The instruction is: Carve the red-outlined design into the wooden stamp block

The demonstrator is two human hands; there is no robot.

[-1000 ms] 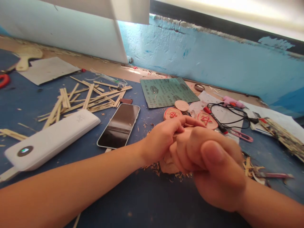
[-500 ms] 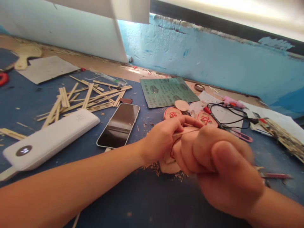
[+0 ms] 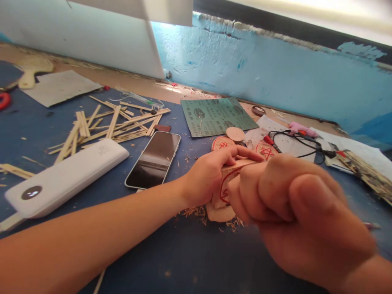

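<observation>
My left hand (image 3: 211,173) grips a wooden block (image 3: 228,179) that has a curved red line on its front face. The block stands on a pale wood disc (image 3: 221,213) with shavings (image 3: 199,214) around it. My right hand (image 3: 294,208) is a closed fist just right of the block, nearer the camera; whatever it holds is hidden by the fingers. Behind the hands lie a disc with a red flower (image 3: 223,143), a disc with a red star (image 3: 266,151) and a plain disc (image 3: 234,134).
A phone (image 3: 154,160) and a white power bank (image 3: 67,175) lie left of my hands, with thin wooden sticks (image 3: 113,122) behind. Green sandpaper (image 3: 217,116) is at the back. A black cable (image 3: 298,143) and pink glue gun (image 3: 301,129) lie at the right.
My right hand has moved right and slightly toward the camera, uncovering more of the block's red line. My left hand keeps its grip on the block.
</observation>
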